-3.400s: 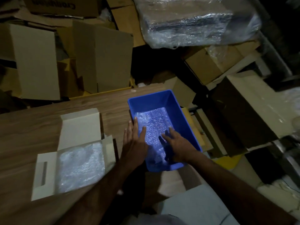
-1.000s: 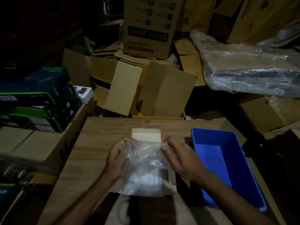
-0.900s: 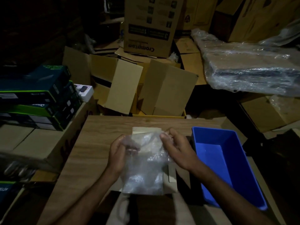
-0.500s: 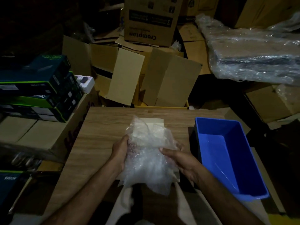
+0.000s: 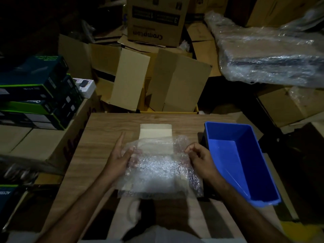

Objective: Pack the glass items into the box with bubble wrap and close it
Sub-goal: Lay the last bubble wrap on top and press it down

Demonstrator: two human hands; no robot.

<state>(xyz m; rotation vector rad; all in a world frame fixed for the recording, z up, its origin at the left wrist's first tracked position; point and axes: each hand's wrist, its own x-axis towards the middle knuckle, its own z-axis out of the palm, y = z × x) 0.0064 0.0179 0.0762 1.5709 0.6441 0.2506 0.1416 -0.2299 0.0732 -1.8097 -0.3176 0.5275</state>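
Wooden table [image 5: 98, 151] amid cardboard boxes [image 5: 163, 79] bears bubble wrap [image 5: 157, 171].

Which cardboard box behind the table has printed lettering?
The upright Crompton box at top centre: dark label panels and the brand name, seen upside down. The two open cartons below it show plain brown flaps.

Dim stockroom or packing area of a warehouse/shop. Brown cartons [image 5: 175, 85], many flattened or open, are heaped behind the wooden counter [image 5: 98, 137]; one printed carton [image 5: 154, 20] reads "Crompton" upside down. At left, dark retail boxes [image 5: 35, 95] w/ green trim are stacked on bigger cartons, plus a small white box [image 5: 85, 86]. Upper right, a plastic-wrapped bundle [image 5: 268, 55] lies over more cartons. A blue bin [image 5: 252, 155] sits on the counter.
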